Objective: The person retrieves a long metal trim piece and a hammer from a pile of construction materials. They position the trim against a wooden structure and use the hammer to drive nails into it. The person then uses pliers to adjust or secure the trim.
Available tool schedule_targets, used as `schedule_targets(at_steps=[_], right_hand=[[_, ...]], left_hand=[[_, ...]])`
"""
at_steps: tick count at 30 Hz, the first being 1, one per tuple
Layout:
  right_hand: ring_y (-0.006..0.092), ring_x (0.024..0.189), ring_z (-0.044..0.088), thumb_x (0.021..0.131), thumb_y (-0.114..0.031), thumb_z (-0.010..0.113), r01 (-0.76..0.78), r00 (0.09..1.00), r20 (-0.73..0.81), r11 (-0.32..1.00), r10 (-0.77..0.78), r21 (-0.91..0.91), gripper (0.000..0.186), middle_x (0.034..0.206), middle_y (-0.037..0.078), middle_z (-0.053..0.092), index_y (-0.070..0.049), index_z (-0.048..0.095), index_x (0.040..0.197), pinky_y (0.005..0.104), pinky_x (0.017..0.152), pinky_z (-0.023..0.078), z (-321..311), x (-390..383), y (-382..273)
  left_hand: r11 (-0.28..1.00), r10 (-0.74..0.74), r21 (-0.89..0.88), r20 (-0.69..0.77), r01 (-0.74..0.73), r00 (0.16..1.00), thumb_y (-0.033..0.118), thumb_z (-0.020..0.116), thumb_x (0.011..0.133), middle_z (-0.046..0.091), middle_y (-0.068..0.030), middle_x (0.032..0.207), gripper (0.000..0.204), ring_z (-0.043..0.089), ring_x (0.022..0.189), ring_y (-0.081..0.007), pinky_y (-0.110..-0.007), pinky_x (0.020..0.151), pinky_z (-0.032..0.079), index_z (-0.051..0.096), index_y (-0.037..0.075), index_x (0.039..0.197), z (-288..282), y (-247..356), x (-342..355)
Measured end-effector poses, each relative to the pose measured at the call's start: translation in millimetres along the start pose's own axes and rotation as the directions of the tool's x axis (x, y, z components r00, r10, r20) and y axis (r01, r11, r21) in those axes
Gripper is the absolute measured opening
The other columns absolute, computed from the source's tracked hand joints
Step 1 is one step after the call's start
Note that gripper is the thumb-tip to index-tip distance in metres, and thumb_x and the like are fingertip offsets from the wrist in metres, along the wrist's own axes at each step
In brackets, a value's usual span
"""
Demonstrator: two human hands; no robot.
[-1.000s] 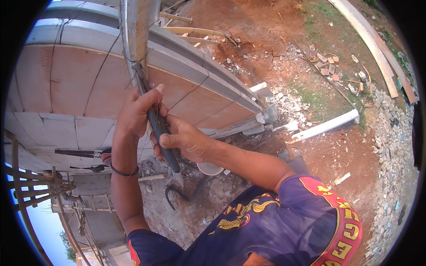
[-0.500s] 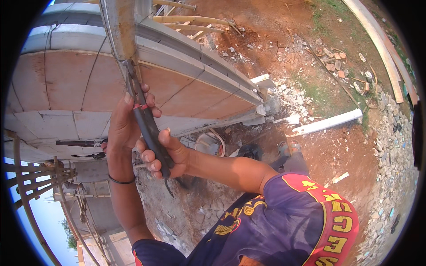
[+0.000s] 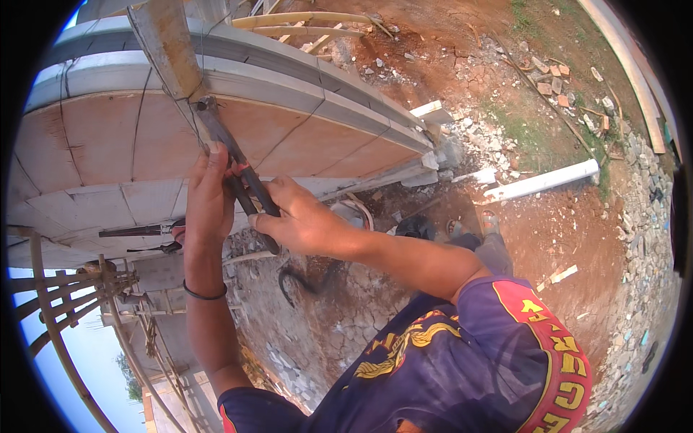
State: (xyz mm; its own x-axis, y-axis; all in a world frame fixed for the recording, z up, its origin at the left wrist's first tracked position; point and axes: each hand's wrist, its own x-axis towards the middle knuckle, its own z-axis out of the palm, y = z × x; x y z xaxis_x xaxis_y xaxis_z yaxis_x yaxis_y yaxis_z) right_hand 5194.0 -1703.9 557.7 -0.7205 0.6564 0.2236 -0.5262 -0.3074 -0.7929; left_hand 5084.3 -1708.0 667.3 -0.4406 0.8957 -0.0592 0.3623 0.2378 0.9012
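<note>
A pair of dark long-handled pincers points up and away at a slant, with red bits where the handles begin. Its jaws meet a thin wire at the lower end of a wooden post. My left hand is closed round the tool near the red bits, thumb pointing up along it. Further down, my right hand is closed on the handles, which stand slightly apart. Behind the tool lies a reddish-brown panel crossed by thin wires, and grey metal rails run above it.
Another pair of long-jawed pliers shows left of my wrist. Below are a pale bucket, a white pipe, rubble and broken bricks on red soil. Bamboo poles stand at the lower left.
The handles have spread apart and the pincers' jaws have turned at the wire. My right hand has shifted up and right, its fingers now wrapped over the handle from above.
</note>
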Motion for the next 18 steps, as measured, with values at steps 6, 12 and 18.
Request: schedule_targets(at_steps=[6, 12, 18], right_hand=[[0.0195, 0.055, 0.06, 0.079, -0.009, 0.065, 0.096, 0.932, -0.279, 0.9, -0.232, -0.426, 0.043, 0.057, 0.014, 0.057, 0.005, 0.055, 0.118, 0.0335, 0.054, 0.045, -28.5, -12.5, -24.0], [0.0304, 0.064, 0.066, 0.077, -0.009, 0.07, 0.153, 0.856, -0.151, 0.521, -0.495, -0.839, 0.048, 0.074, 0.017, 0.066, 0.0, 0.055, 0.122, 0.0385, 0.056, 0.05, -35.8, -35.0, -53.2], [0.0314, 0.061, 0.063, 0.077, -0.01, 0.069, 0.079, 0.9, -0.049, 0.273, -0.433, -0.959, 0.043, 0.067, 0.014, 0.059, -0.006, 0.063, 0.12, 0.0411, 0.056, 0.049, -38.7, -65.6, -82.4]], left_hand=[[0.953, 0.042, -0.303, 0.037, -0.029, 0.998, 0.032, 0.051, 0.1, 0.047, 0.0, 0.071, 0.025, 0.047, 0.06, -0.0087, -0.025, 0.058, 0.043, 0.051, 0.009, 0.091, 3.9, -34.5, 26.4], [0.887, 0.24, -0.423, 0.084, -0.184, 0.967, 0.04, 0.051, 0.099, 0.05, -0.0024, 0.066, 0.034, 0.05, 0.057, -0.0121, -0.028, 0.059, 0.046, 0.052, 0.008, 0.087, 25.1, -54.0, 36.4], [0.895, 0.28, -0.353, -0.034, -0.273, 0.96, 0.042, 0.052, 0.097, 0.058, -0.0016, 0.076, 0.037, 0.054, 0.059, -0.0134, -0.029, 0.055, 0.046, 0.055, 0.006, 0.095, -0.2, -79.3, 40.8]])
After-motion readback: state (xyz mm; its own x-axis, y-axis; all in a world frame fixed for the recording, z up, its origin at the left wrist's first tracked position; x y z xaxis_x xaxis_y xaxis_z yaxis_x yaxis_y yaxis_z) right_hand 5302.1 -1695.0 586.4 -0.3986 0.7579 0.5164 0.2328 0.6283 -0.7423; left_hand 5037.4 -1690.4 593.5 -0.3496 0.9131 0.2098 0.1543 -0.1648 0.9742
